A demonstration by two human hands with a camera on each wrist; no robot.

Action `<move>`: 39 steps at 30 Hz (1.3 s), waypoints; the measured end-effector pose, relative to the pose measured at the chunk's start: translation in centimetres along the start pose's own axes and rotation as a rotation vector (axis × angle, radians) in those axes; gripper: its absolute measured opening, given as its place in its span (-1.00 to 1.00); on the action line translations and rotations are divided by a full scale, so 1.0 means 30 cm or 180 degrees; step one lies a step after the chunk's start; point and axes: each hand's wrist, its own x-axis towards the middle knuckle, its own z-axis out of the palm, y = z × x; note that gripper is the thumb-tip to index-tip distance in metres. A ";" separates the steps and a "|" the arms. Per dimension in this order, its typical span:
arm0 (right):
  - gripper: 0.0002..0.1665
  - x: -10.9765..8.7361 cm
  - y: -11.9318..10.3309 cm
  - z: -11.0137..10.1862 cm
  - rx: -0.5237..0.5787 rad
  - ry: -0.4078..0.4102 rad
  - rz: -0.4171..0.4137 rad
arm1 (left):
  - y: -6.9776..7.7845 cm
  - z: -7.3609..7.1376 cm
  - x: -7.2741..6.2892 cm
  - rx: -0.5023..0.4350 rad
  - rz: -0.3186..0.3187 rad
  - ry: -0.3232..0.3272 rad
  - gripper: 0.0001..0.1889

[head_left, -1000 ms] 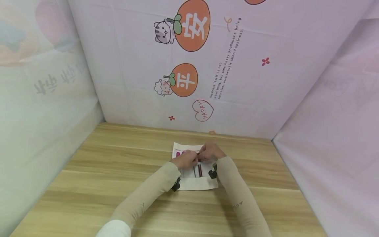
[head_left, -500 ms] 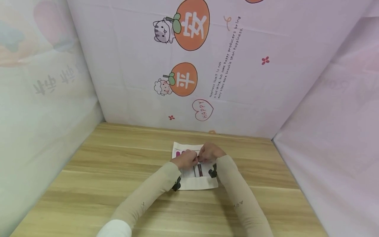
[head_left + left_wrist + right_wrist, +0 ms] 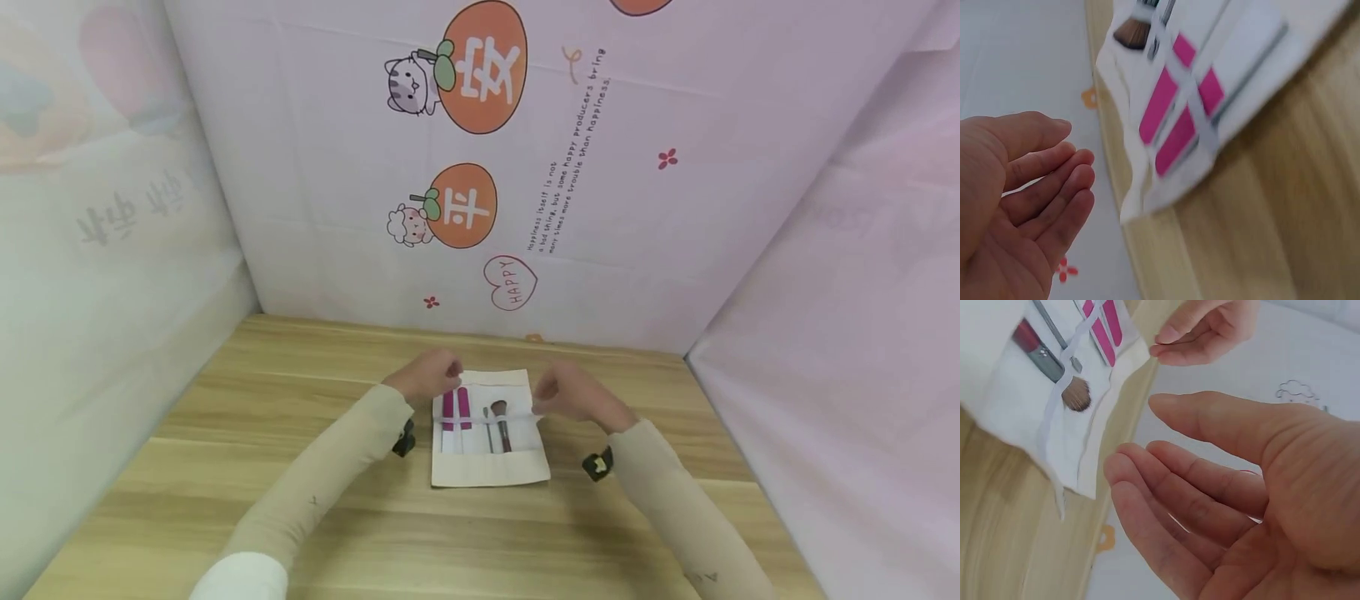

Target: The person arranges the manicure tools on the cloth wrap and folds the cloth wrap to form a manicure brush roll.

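A cream fabric case (image 3: 491, 471) lies unrolled on the table. Under its white elastic band sit a makeup brush (image 3: 500, 410), a thin grey tool (image 3: 486, 414) and two flat pink-handled tools (image 3: 464, 404). My left hand (image 3: 429, 375) hovers by the far left corner of the case; in the left wrist view the left hand (image 3: 1035, 187) has loosely bent fingers and holds nothing. By the right edge hovers my right hand (image 3: 576, 393). Seen from its own wrist, the right hand (image 3: 1204, 487) is also loosely curled around nothing, apart from the case.
The wooden table (image 3: 330, 450) extends around the case on all sides. Behind it rises a white printed cloth wall (image 3: 360, 283), with more cloth walls at left and right.
Both hands have left the middle of the case and spread apart, the left to the left and the right to the right. The brush head and pink handles are now uncovered.
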 end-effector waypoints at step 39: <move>-0.59 -0.201 0.139 0.278 0.1309 0.0209 0.0752 | -0.174 0.070 0.088 -0.0943 -0.0770 0.0832 -0.70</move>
